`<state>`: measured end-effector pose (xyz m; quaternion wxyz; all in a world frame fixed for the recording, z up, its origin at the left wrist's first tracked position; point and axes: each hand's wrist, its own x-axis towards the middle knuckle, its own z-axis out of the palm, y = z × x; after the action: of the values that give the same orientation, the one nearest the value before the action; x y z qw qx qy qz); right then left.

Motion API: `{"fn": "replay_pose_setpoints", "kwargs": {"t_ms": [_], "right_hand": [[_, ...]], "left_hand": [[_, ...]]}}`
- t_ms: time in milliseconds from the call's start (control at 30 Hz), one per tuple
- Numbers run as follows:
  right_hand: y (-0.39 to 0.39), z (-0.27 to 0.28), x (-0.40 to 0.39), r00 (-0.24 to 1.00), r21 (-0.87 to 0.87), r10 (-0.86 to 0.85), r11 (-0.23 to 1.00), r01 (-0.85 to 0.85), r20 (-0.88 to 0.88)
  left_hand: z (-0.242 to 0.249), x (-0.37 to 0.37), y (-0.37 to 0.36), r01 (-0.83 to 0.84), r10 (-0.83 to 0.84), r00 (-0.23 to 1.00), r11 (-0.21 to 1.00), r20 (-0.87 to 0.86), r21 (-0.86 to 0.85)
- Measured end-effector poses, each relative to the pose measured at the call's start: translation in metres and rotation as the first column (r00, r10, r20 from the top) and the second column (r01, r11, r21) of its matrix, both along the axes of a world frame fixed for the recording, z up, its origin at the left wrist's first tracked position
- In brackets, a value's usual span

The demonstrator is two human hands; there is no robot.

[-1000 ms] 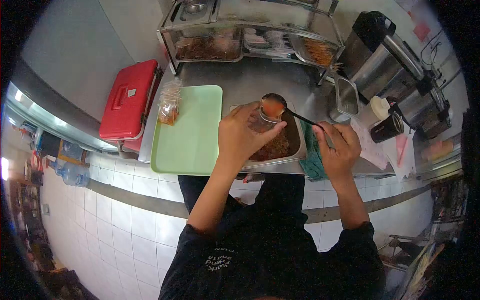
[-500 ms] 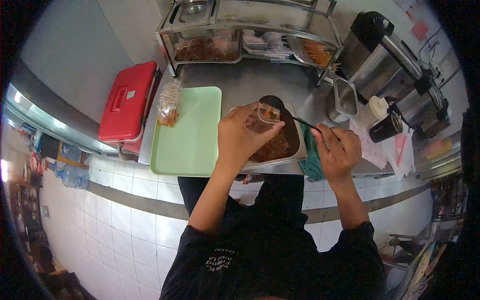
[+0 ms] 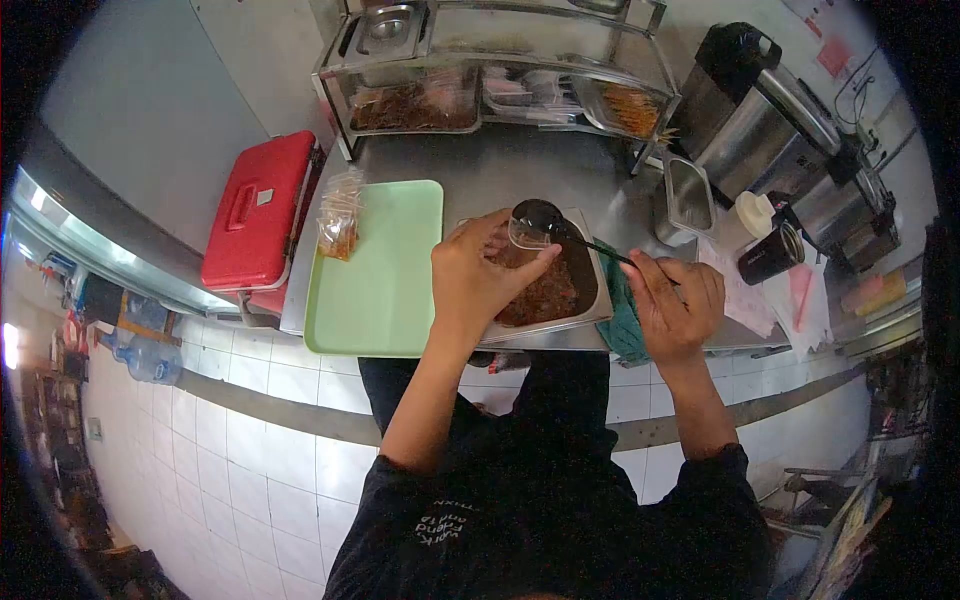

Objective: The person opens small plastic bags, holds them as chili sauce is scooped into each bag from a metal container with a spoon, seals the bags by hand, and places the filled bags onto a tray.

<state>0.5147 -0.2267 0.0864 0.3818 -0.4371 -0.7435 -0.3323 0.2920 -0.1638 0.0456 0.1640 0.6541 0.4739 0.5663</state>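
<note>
My left hand point(image 3: 475, 265) is closed around a small clear plastic bag point(image 3: 522, 236), held with its mouth spread above a metal pan. My right hand point(image 3: 675, 300) grips the thin handle of a black ladle point(image 3: 543, 215). The ladle's dark bowl is right at the bag's mouth; how far it reaches inside is hard to tell. Beneath both lies the metal pan point(image 3: 603, 292), holding a chunky reddish-brown sauce point(image 3: 545, 290). Several filled clear bags point(image 3: 340, 215) rest at the upper left of a pale green tray point(image 3: 390, 290).
A green cloth point(image 3: 625, 315) lies right of the pan. Farther right are a metal container point(image 3: 688, 200), a black tumbler point(image 3: 772, 255) and large steel dispensers point(image 3: 770, 130). A metal rack point(image 3: 500, 55) with food trays stands behind. A red cooler box point(image 3: 258, 215) is at the left.
The ladle's bowl has tipped at the bag, and its dark round shape now shows more fully. Sauce visible at the bag's mouth before is no longer seen there. Both hands stay nearly in place.
</note>
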Motion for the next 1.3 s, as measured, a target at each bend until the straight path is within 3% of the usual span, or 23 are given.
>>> {"fn": "replay_pose_setpoints", "kwargs": {"t_ms": [167, 267, 333, 367, 400, 433, 467, 500, 600, 633, 667, 733, 833, 867, 967, 1067, 1133, 1167, 1300], "right_hand": [[0.002, -0.001, -0.001, 0.988, -0.064, -0.041, 0.997, 0.032, -0.147], [0.015, 0.017, 0.012, 0.941, -0.309, -0.267, 0.93, 0.196, -0.206], [0.033, 0.02, 0.036, 0.97, -0.719, -0.23, 0.687, 0.103, -0.081], [0.033, 0.027, 0.015, 0.997, -0.625, -0.051, 0.777, 0.072, 0.052], [0.03, 0.033, -0.008, 0.974, -0.508, 0.121, 0.861, -0.008, 0.19], [0.026, 0.034, -0.035, 0.975, -0.494, 0.154, 0.868, -0.057, 0.158], [0.02, 0.027, -0.057, 0.974, -0.484, 0.186, 0.869, -0.103, 0.127], [0.02, 0.001, -0.059, 0.96, -0.497, 0.277, 0.839, -0.223, 0.036], [0.007, -0.036, -0.08, 0.877, -0.497, 0.397, 0.722, -0.481, -0.271], [-0.003, -0.035, -0.086, 0.858, -0.487, 0.418, 0.707, -0.513, -0.297], [-0.011, -0.034, -0.092, 0.839, -0.476, 0.438, 0.691, -0.544, -0.322], [-0.029, -0.027, -0.099, 0.827, -0.473, 0.513, 0.684, -0.555, -0.23], [-0.038, -0.006, -0.105, 0.695, -0.658, 0.597, 0.341, -0.672, -0.401], [-0.043, -0.006, -0.106, 0.685, -0.659, 0.58, 0.31, -0.686, -0.441], [-0.049, -0.023, -0.107, 0.671, -0.608, 0.585, 0.347, -0.714, -0.455], [-0.052, -0.036, -0.108, 0.699, -0.609, 0.534, 0.373, -0.7, -0.476], [-0.057, -0.043, -0.109, 0.689, -0.579, 0.53, 0.39, -0.716, -0.495], [-0.057, -0.045, -0.11, 0.698, -0.557, 0.514, 0.427, -0.713, -0.499], [-0.061, -0.04, -0.099, 0.718, -0.631, 0.478, 0.362, -0.686, -0.506]], "left_hand": [[-0.001, -0.002, -0.001, 0.027, -0.028, 0.999, 0.999, -0.022, -0.02], [-0.014, -0.008, -0.009, 0.014, -0.014, 1.0, 1.0, -0.014, -0.02], [-0.008, -0.017, -0.025, 0.094, -0.093, 0.995, 0.995, 0.017, -0.033], [0.001, -0.021, -0.033, 0.187, -0.177, 0.977, 0.979, 0.122, -0.08], [-0.002, -0.026, -0.04, 0.061, -0.064, 0.995, 0.998, 0.077, 0.032], [0.014, -0.032, -0.057, 0.132, -0.107, 0.982, 0.979, 0.157, -0.158], [0.006, -0.031, -0.063, 0.153, -0.127, 0.945, 0.986, 0.3, -0.064], [0.011, -0.038, -0.07, 0.052, -0.061, 0.985, 0.997, 0.16, 0.056], [0.014, -0.064, -0.106, 0.154, -0.127, 0.913, 0.987, 0.387, -0.04], [0.015, -0.068, -0.117, 0.206, -0.161, 0.876, 0.977, 0.455, -0.05], [0.017, -0.083, -0.127, 0.168, -0.157, 0.939, 0.986, 0.305, -0.011], [-0.003, -0.107, -0.139, 0.325, -0.321, 0.928, 0.946, 0.188, 0.008], [-0.002, -0.126, -0.147, 0.463, -0.464, 0.881, 0.886, 0.091, 0.042], [-0.002, -0.127, -0.15, 0.484, -0.488, 0.87, 0.873, 0.073, 0.06], [-0.02, -0.127, -0.15, 0.473, -0.468, 0.88, 0.88, -0.083, 0.047], [-0.028, -0.124, -0.146, 0.535, -0.535, 0.845, 0.844, -0.014, 0.04], [-0.026, -0.122, -0.145, 0.512, -0.52, 0.85, 0.853, -0.082, -0.102], [-0.024, -0.122, -0.143, 0.518, -0.539, 0.833, 0.84, -0.129, -0.162], [-0.034, -0.114, -0.139, 0.682, -0.698, 0.706, 0.716, -0.12, -0.149]]}}
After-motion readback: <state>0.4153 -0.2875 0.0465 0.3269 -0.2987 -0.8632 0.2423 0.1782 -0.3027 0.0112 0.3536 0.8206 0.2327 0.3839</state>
